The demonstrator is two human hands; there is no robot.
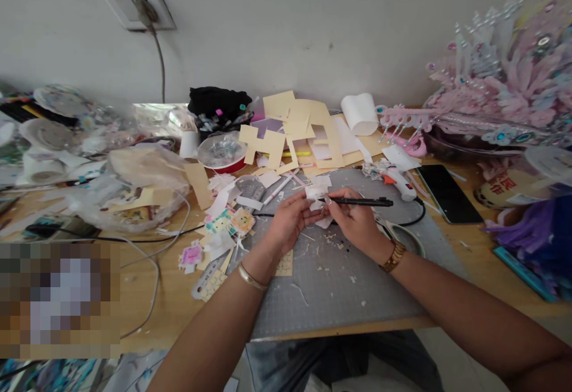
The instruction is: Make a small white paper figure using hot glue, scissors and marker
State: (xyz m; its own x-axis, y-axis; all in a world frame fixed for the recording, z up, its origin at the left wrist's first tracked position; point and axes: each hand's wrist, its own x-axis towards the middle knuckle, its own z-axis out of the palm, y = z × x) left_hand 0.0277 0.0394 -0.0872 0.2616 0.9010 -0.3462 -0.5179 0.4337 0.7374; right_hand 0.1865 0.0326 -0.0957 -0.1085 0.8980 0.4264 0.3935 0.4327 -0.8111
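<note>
My left hand (292, 219) pinches a small white paper piece (316, 193) above the grey cutting mat (330, 296). A black pen (364, 201) lies in my right hand (355, 219), its tip at the paper and its other end pointing right. The fingers of both hands almost meet at the paper. Below them, small scraps and thin strips are scattered over the mat. Scissors (409, 234) with pale handles lie partly hidden behind my right wrist. A white glue gun (400, 183) with an orange trigger rests just beyond.
Cut cream card (308, 121) is piled against the wall. To the right are a phone (449, 194), a drink cup (504, 186) and pink jewelled decorations (500, 94). Plastic bags (134, 171) and cables crowd the left. Painted paper cutouts (230, 222) lie near my left forearm.
</note>
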